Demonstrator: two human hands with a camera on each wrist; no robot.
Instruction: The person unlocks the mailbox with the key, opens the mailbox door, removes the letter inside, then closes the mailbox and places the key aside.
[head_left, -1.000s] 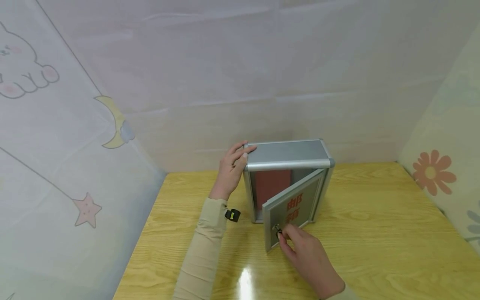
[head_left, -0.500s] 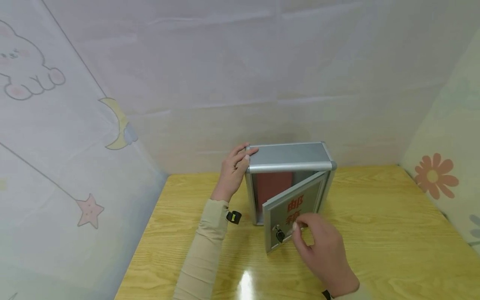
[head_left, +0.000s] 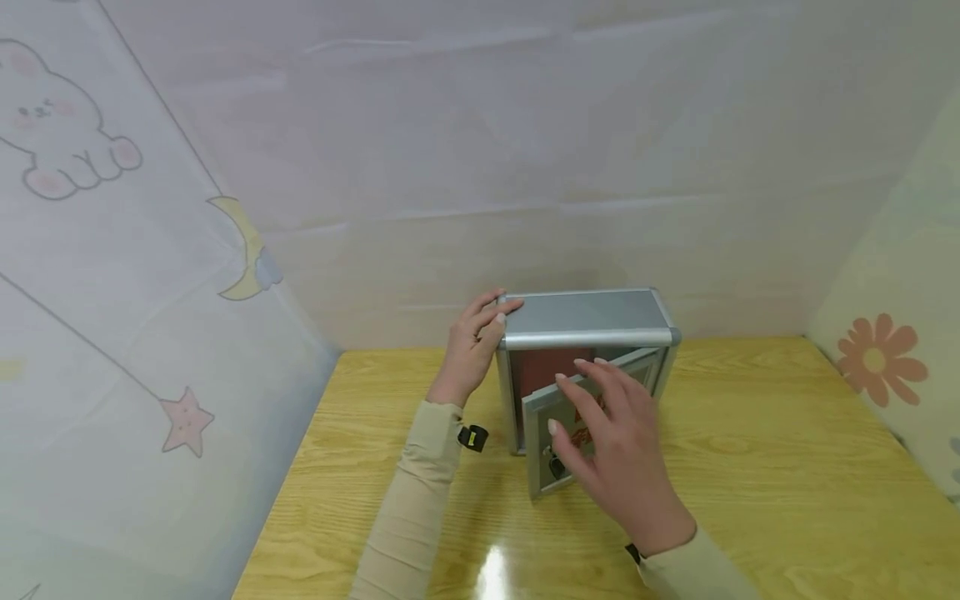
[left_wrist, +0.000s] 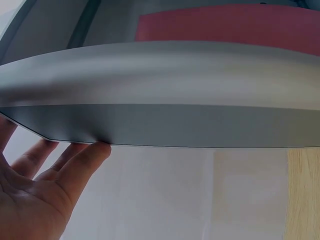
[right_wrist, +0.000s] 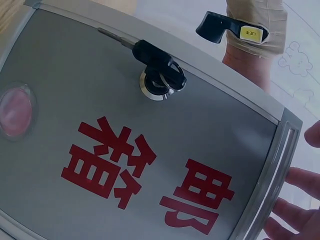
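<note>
A grey metal mailbox (head_left: 588, 312) stands on the table with its door (right_wrist: 210, 125) ajar. My left hand (head_left: 468, 354) rests on its top left corner, fingers extended over the edge. My right hand (head_left: 622, 450) is at the door, fingers spread and slightly bent, fingertips right at the door's top edge. Red characters mark the door front. In the right wrist view a black-headed key (right_wrist: 155, 62) with a second one on a ring hangs at the lock (right_wrist: 152, 89). A flat red sheet (left_wrist: 230, 27) shows inside the mailbox.
The wooden table (head_left: 772, 450) stretches out on both sides of the mailbox. Behind it rises a pale wall covering (head_left: 450, 167), with printed panels at left and right. A pink oval (right_wrist: 16, 111) sits on the door's lower part.
My right hand has let go of the key at the lock, drawn back, then moved up to the door's top edge with its fingers spread. The left hand stays on the corner.
</note>
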